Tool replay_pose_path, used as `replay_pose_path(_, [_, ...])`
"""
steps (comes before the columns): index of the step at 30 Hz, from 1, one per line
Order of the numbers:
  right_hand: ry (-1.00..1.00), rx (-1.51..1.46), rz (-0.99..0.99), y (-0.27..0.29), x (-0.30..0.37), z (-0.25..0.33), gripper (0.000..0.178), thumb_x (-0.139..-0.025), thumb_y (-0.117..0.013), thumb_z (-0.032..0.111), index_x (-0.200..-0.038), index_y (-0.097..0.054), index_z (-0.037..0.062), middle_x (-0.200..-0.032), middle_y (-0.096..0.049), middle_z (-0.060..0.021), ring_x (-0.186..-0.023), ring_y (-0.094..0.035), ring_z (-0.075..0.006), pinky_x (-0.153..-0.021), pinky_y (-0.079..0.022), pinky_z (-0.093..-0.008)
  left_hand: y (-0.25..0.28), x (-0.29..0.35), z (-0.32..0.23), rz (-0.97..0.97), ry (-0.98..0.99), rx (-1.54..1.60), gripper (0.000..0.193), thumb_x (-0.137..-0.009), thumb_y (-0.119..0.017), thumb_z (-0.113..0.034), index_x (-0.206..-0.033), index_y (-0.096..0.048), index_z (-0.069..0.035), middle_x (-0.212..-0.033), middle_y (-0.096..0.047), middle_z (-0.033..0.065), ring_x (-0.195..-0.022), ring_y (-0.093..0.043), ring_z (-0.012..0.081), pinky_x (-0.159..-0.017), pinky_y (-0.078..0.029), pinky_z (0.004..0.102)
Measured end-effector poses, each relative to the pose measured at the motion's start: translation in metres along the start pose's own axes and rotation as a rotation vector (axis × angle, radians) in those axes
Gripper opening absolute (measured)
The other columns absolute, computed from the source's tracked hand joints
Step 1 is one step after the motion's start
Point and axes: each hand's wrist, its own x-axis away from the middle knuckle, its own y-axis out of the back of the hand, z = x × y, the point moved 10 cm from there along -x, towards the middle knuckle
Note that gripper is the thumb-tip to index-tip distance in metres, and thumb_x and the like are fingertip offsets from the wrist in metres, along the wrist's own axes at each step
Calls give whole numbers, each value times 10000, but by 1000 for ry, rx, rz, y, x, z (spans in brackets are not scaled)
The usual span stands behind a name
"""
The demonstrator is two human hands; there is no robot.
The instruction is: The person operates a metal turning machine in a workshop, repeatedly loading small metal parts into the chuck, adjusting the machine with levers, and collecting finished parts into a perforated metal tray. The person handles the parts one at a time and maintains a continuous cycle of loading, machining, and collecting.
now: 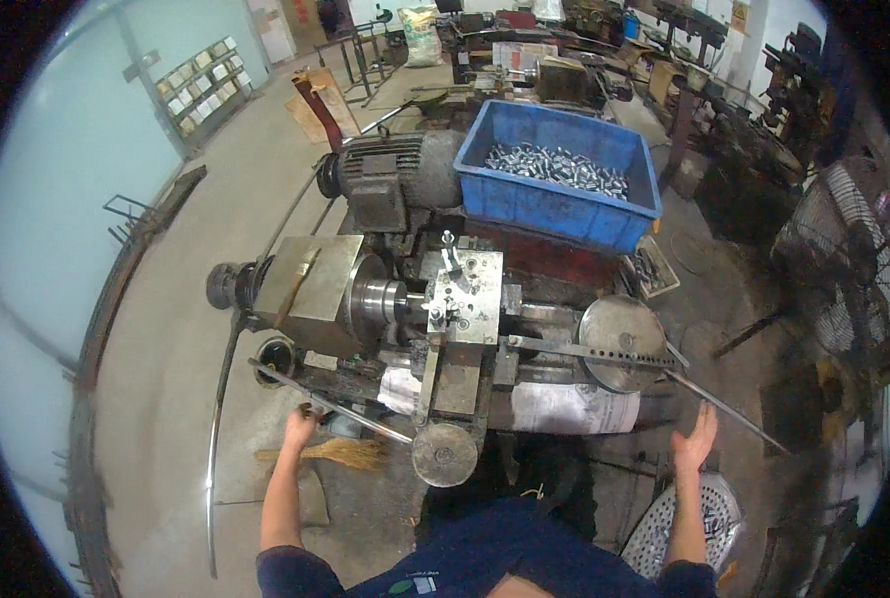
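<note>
I look down on a small metal lathe (435, 309) with a chuck (377, 297) and a tool post block (465, 294). My left hand (300, 427) reaches down at the lower left and closes around the end of a long metal lever rod (345, 411). My right hand (696, 439) is raised at the lower right, fingers spread, holding nothing, just under a thin steel bar (724, 407) that runs out from the round metal disc (619, 341). A round handwheel (445, 453) sits between my arms.
A blue plastic crate (525, 204) of several shiny metal cylinders stands behind the lathe beside a grey electric motor (400, 169). A straw broom (340, 453) lies on the concrete floor. A perforated metal stool (684, 528) is by my right arm. A fan guard (844, 259) stands at right.
</note>
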Motion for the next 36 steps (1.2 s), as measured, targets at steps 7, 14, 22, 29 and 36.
replay_pose_path(7, [-151, -241, 224, -17, 68, -7, 423, -552, -598, 79, -970, -622, 16, -1004, -602, -184, -953, -569, -339, -841, -444, -375, -73, 12, -14, -59, 166, -428, 432, -778, -541, -457, -923, -617, -58, -928, -622, 180, -825, -616, 344, -737, -489, 422])
replay_pose_path(14, [16, -361, 237, -5, 24, 63, 354, -522, -604, 114, -858, -640, 7, -866, -613, -186, -829, -588, -350, -752, -467, -377, -105, 4, 27, 143, 17, -556, 454, -714, -626, -442, -895, -586, -27, -915, -616, 170, -860, -615, 322, -721, -491, 419])
replay_pose_path(22, [316, -487, 153, 46, -73, 193, 335, -537, -595, 79, -861, -639, 6, -853, -623, -173, -787, -603, -324, -708, -478, -367, -58, 5, -7, 291, -25, -595, 508, -724, -616, -484, -1045, -590, -91, -978, -620, 169, -941, -595, 290, -751, -483, 393])
replay_pose_path(29, [790, -676, 346, 41, -101, 430, 356, -550, -619, 143, -884, -634, 21, -828, -614, -145, -784, -586, -305, -701, -474, -363, 137, 34, -58, -210, -108, -228, 317, -760, -623, -226, -1038, -592, -74, -860, -646, 128, -782, -620, 286, -710, -479, 376])
replay_pose_path(36, [956, -491, 439, -25, -71, 569, 246, -512, -604, 198, -704, -671, 60, -824, -620, -131, -848, -547, -321, -764, -466, -378, 225, 119, 10, -491, 112, -412, 363, -720, -655, -247, -1023, -571, -66, -792, -622, 162, -763, -606, 330, -671, -478, 406])
